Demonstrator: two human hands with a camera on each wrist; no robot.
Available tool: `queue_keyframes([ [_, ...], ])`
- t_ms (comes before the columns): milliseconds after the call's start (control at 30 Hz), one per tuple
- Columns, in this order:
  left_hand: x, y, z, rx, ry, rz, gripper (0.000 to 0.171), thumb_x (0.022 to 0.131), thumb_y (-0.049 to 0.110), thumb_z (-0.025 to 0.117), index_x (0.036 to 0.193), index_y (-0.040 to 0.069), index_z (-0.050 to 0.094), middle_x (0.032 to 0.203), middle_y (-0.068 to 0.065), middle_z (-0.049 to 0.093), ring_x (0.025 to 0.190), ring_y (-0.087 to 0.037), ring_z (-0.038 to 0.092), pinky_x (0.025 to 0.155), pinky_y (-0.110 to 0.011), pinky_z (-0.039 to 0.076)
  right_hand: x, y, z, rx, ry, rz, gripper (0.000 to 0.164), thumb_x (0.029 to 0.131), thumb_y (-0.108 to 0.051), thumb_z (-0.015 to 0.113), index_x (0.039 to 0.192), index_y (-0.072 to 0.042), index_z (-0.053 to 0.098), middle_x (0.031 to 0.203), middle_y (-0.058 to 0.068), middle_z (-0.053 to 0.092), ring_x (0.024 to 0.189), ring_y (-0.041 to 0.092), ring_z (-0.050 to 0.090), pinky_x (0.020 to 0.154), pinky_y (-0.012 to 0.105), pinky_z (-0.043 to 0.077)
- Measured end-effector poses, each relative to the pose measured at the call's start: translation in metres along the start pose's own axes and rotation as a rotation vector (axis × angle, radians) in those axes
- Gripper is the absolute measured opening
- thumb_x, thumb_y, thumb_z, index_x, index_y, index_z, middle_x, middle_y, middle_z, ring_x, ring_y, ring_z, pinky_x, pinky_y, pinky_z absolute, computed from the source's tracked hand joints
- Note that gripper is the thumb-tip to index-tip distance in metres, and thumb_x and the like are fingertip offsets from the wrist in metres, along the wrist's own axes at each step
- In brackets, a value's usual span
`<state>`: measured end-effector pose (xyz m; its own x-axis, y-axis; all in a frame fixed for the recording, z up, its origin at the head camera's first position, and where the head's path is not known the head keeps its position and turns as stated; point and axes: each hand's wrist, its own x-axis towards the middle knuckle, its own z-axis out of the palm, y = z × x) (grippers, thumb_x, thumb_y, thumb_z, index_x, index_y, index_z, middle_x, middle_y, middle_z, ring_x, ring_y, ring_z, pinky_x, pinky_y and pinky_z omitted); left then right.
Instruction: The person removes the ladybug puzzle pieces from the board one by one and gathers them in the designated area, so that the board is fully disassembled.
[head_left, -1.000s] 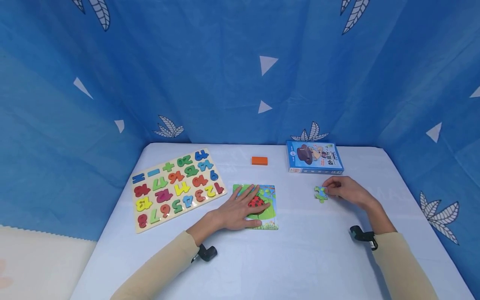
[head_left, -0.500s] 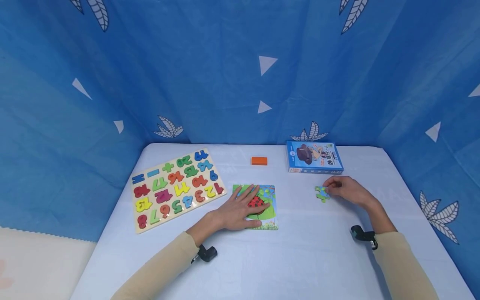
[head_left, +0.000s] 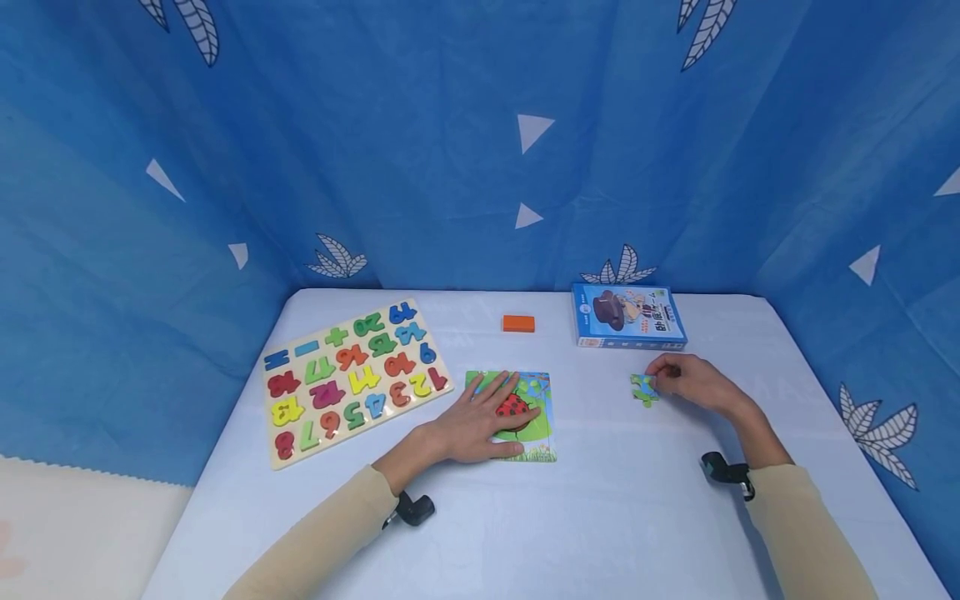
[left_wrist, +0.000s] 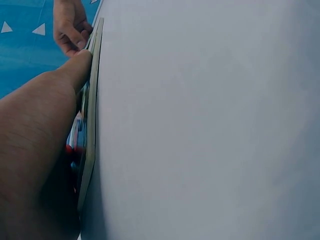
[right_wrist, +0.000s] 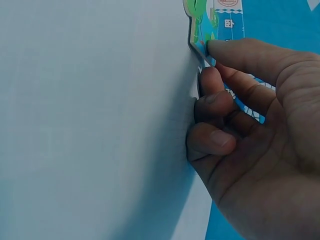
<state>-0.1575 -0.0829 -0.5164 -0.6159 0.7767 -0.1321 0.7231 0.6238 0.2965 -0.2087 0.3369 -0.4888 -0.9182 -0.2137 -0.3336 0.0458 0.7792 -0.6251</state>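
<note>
My left hand (head_left: pixel 474 427) lies with fingers spread on a square ladybug jigsaw puzzle (head_left: pixel 542 425), covering its left part. In the left wrist view, the thumb (left_wrist: pixel 77 70) rests along the edge of the puzzle board (left_wrist: pixel 91 125). To the right, my right hand (head_left: pixel 697 385) pinches a green and blue jigsaw piece (head_left: pixel 643 390) at its right side. Seen in the right wrist view, the thumb presses on the top of the piece (right_wrist: pixel 199 22), and the other fingers curl below. The fingertip under the piece is partly hidden.
A wooden number board (head_left: pixel 356 379) with colourful numerals lies at the left. Behind the jigsaw is an orange block (head_left: pixel 518 323). A blue box (head_left: pixel 630 317) stands beyond the right hand, near the table's back edge. Blue curtains (head_left: pixel 450 167) enclose the table.
The jigsaw piece has shifted slightly right and turned a little in the right hand's fingers. The left hand has stayed on the puzzle.
</note>
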Motion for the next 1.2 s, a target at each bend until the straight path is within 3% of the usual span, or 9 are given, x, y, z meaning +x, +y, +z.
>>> queue_keyframes([
  [500,0.0004,0.0002,-0.0021,0.018,-0.006,-0.005,0.065,0.099,0.069,0.034,0.158,0.046,0.019,0.17,-0.009,-0.007,0.156,-0.029,-0.009,0.123,-0.058,-0.001,0.0012,-0.0059,0.0001,-0.023,0.023,-0.002,0.023,0.097,-0.019,0.063,0.113,-0.004,0.067,0.1,0.01,0.06,0.097,0.028,0.052,0.081,0.037,0.043],
  [867,-0.0004,0.0009,-0.0028,0.021,-0.005,-0.004,0.066,0.099,0.069,0.035,0.158,0.045,0.019,0.17,-0.009,-0.005,0.156,-0.029,-0.009,0.123,-0.058,-0.001,0.0007,-0.0052,0.0003,-0.033,0.03,-0.007,0.024,0.098,-0.019,0.061,0.115,-0.004,0.067,0.105,0.012,0.061,0.099,0.029,0.052,0.084,0.04,0.044],
  [1200,-0.0016,-0.0013,-0.0033,-0.042,-0.006,-0.006,0.066,0.1,0.065,0.039,0.16,0.04,0.024,0.17,-0.007,-0.005,0.156,-0.027,-0.009,0.123,-0.057,0.0,0.0019,-0.0056,0.0013,-0.037,0.021,0.004,0.025,0.099,-0.021,0.06,0.117,-0.004,0.067,0.107,0.012,0.062,0.1,0.029,0.052,0.086,0.041,0.045],
])
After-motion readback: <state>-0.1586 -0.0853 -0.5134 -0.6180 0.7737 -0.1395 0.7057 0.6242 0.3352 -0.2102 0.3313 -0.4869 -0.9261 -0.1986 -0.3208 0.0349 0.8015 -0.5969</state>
